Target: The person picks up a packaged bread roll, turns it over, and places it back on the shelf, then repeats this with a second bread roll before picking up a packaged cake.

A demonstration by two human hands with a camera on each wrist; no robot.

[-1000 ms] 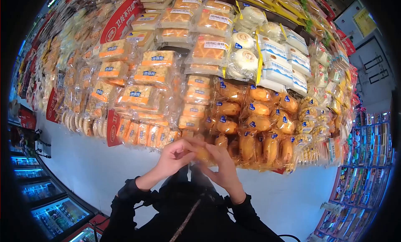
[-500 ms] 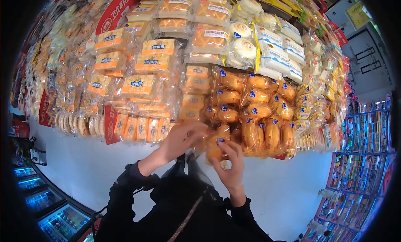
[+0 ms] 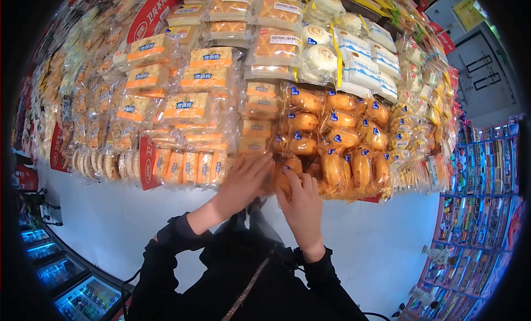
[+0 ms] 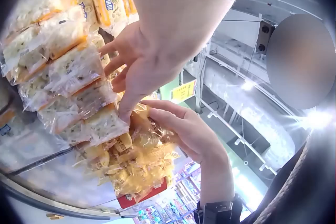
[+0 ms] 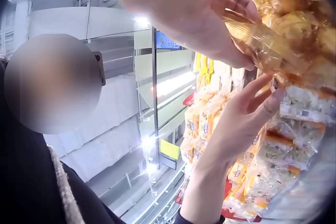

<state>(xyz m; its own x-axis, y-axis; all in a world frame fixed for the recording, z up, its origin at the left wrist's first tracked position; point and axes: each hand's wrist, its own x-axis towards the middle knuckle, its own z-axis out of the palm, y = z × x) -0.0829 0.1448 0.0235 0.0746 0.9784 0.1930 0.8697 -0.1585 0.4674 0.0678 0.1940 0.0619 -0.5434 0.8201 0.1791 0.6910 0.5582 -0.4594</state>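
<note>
My right hand (image 3: 303,206) is at the front edge of the display, its fingers and thumb gripping a golden bread roll (image 3: 286,176) in clear wrapping with a blue label. In the right wrist view, crinkled clear film (image 5: 273,50) bunches by that hand's fingers. Just left of it, my left hand (image 3: 243,182) lies with extended fingers over the seam between the wrapped rolls and the upright orange-and-white snack packs (image 3: 191,169). Seen from the left wrist, the left fingers (image 4: 116,66) are spread against the snack packs, and the thumb is beside the roll wrappers.
More wrapped rolls (image 3: 337,135) lie in rows to the right. Behind are packaged cakes (image 3: 279,44), round white buns (image 3: 321,61) and white packets (image 3: 359,66). A red sign (image 3: 149,163) hangs at the front edge. Stocked shelves (image 3: 481,210) stand right, lit coolers (image 3: 83,296) left.
The right hand has moved forward with the roll, from near the body to the display's front row. The left hand has moved away from the roll, its fingers straightening over the packs.
</note>
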